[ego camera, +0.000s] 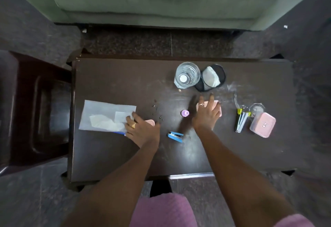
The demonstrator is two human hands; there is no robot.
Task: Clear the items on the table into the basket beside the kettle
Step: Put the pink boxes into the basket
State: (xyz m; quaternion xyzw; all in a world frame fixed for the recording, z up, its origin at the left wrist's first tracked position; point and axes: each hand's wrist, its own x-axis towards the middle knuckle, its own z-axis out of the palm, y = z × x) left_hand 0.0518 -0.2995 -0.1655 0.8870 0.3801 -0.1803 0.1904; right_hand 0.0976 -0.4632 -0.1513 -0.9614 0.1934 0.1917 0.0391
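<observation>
1. Nearest the camera, a pink garment (161,210) is seen at the bottom edge, and both bare forearms are stretched over the near edge of the dark table (107,155).
2. A blue stapler (175,136) is left lying between the two arms, touched by neither.
3. The left hand (141,130) is planted on the right end of a white sheet (102,113), with its fingers bent onto some crumpled white paper there. A pink thing (151,122) is half hidden under the palm. Whether anything is actually pinched can't be told.
4. Small dark bits (155,108) are scattered just beyond that hand, and a little purple cap-like thing (185,113) is parked between the hands.
5. The right hand (207,113) is laid on top of a pink box (217,108), fingers spread and fairly straight, so the box is pressed rather than clamped.
6. Off to the right, some metal clips (240,121) and a pink-lidded container (263,124) are sat just beside each other, untouched.
7. Further back, the black mesh basket (211,78) is stood right against a clear glass vessel (187,75), with something white inside the basket.
8. Beyond the table a green sofa (161,2) is seen, and a dark wooden chair (35,110) is tucked in at the left.
</observation>
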